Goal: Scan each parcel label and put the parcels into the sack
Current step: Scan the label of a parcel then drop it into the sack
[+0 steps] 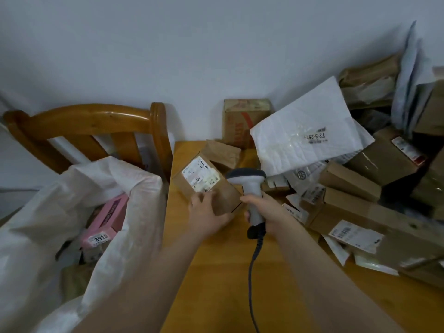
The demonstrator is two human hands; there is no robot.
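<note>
Two hands: both over the wooden surface (216, 272), close side by side, with the forearms coming in from the bottom edge.
Left hand (206, 212): fingers curled round the near end of a brown parcel (225, 195), holding it by that end.
Right hand (266, 212): wrapped round the handle of a grey scanner (249, 186), with the forefinger lying along the front of the grip.
Scanner: upright in the fist, its dark head just right of the parcel and touching or nearly touching the parcel's right edge. A dark cable (251, 284) hangs from the butt and runs down across the surface.
Parcel: lies slantwise ahead of the left hand, its far end pointing away and left, between the two hands and the far edge of the surface. Whether its underside rests on the wood, I cannot tell.
Label (200, 177): white, on the parcel's upper face, just beyond the left fingertips and left of the scanner head.
Sack (36, 212): white and woven, standing open left of the surface and well left of the held parcel. A pink box (105, 217) and other packets lie inside.
Heap: more parcels are piled right of the right hand, among them a white mailer (305, 131) propped on top and a long carton (360, 222) nearest the forearm.
Chair (84, 118): wooden back, behind the sack.
</note>
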